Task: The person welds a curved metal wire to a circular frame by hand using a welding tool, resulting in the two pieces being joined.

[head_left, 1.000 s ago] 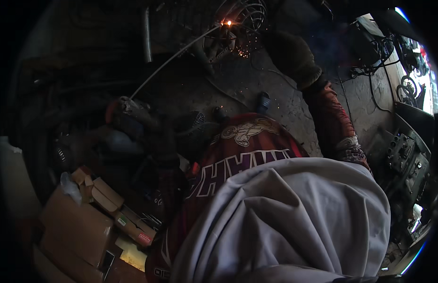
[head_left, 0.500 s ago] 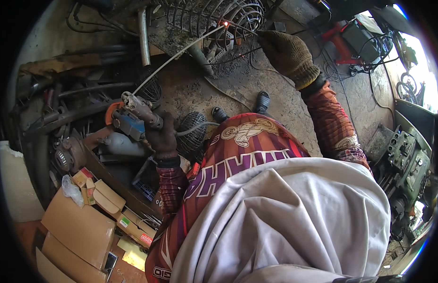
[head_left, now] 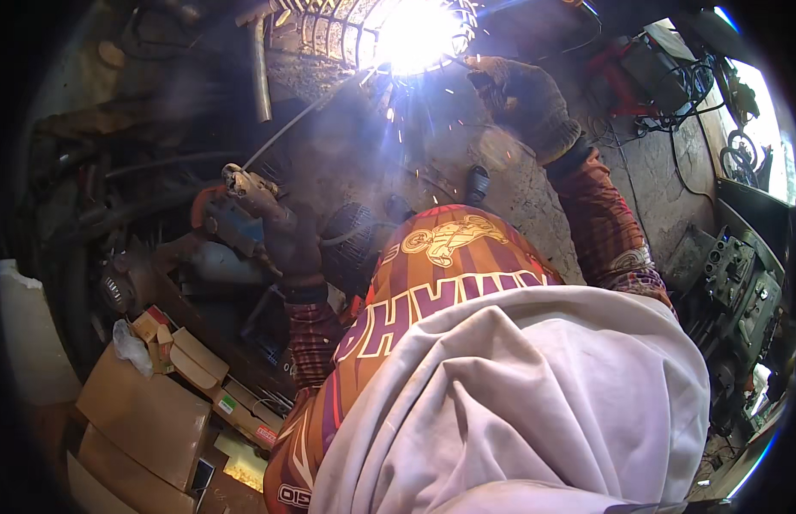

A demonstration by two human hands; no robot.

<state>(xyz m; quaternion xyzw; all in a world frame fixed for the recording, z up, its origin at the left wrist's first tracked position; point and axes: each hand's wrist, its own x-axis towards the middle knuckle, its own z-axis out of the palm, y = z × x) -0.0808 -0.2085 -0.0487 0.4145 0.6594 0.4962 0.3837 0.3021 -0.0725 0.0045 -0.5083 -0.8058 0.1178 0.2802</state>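
At lower left sit brown cardboard boxes [head_left: 145, 411]; up top, a welding arc [head_left: 412, 34] flares on a wire cage [head_left: 329, 30].

Beside the boxes lie small packages [head_left: 244, 415] with green and red labels and a yellowish flat one. Your gloved left hand [head_left: 278, 231] has its fingers closed around the electrode holder [head_left: 239, 184]; its thin welding rod [head_left: 299, 124] runs up and to the right, its long axis slanting toward the arc. Your gloved right hand [head_left: 522, 103] sits just right of the glare and nearer it; whether its fingers grip anything you cannot tell.
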